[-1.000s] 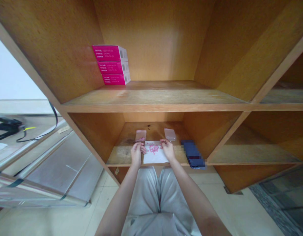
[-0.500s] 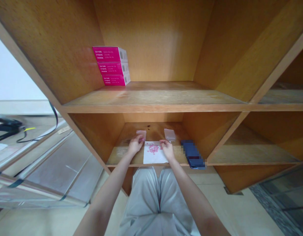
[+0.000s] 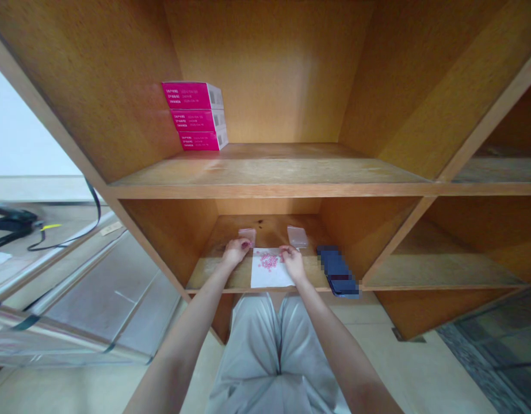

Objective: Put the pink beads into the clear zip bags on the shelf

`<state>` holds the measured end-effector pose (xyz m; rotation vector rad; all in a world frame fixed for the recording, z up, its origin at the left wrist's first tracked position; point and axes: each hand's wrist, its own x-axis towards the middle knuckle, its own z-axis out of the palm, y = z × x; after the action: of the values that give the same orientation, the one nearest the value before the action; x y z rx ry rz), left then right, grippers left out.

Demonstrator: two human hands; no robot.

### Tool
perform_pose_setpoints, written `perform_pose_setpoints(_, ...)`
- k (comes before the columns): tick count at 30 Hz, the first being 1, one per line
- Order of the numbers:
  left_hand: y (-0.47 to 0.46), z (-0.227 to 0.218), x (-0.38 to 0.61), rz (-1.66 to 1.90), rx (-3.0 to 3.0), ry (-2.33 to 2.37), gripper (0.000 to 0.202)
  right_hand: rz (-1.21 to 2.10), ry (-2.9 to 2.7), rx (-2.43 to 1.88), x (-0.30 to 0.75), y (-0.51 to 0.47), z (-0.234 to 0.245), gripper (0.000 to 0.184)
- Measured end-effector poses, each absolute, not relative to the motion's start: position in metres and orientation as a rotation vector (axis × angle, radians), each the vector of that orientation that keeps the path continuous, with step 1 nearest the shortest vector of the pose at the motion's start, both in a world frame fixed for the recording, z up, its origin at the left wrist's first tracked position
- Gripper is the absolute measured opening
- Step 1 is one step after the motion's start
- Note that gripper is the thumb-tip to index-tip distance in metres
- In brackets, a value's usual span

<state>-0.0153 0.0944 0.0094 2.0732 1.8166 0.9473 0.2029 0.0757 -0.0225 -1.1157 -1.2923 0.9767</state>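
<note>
Two of our hands lie on the smooth wooden shelf [image 3: 213, 267]: our left hand [image 3: 236, 251] by a clear plastic bag [image 3: 247, 234], our right hand [image 3: 293, 262] at white paper [image 3: 269, 277] under tiny round pink beads [image 3: 269, 262]. We cannot tell if the fingers [image 3: 285, 250] grip anything.

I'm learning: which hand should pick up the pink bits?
Probably the right hand: it touches the white paper beside the pink bits; the left hand sits by a clear bag.

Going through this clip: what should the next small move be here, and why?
Probably the right hand should lift the white paper sheet by its edge, because its fingers are already at that corner and the small pink beads lie loose on it, while the left hand is beside a small clear bag.
</note>
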Motion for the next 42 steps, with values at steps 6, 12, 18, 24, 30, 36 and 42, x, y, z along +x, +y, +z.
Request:
perform_pose_setpoints(6,0.094,0.008,-0.014,1.067,1.975,1.868,0.012,0.985,-1.285,-1.103,0.203,0.076,-0.024,0.022)
perform_pose_setpoints(12,0.093,0.006,-0.014,1.471,1.713,1.715,0.009,0.965,-1.297,-1.115,0.203,0.08,-0.028,0.021)
perform_pose_setpoints(18,0.101,0.007,-0.02,1.784,1.47,1.606,0.008,0.952,-1.316,-1.114,0.204,0.081,-0.03,0.022)
perform_pose_setpoints(24,0.092,0.019,-0.013,1.937,1.14,1.351,0.009,0.957,-1.313,-1.116,0.204,0.081,-0.029,0.022)
perform_pose_setpoints(30,0.058,0.035,0.006,1.897,0.769,1.012,0.018,0.964,-1.308,-1.112,0.203,0.084,-0.033,0.023)
perform_pose_setpoints(36,0.033,0.031,0.012,1.76,0.448,0.696,0.009,0.939,-1.326,-1.13,0.203,0.082,-0.032,0.023)
perform_pose_setpoints(42,0.024,0.007,0.008,1.545,0.255,0.653,0.007,0.962,-1.318,-1.129,0.203,0.08,-0.029,0.023)
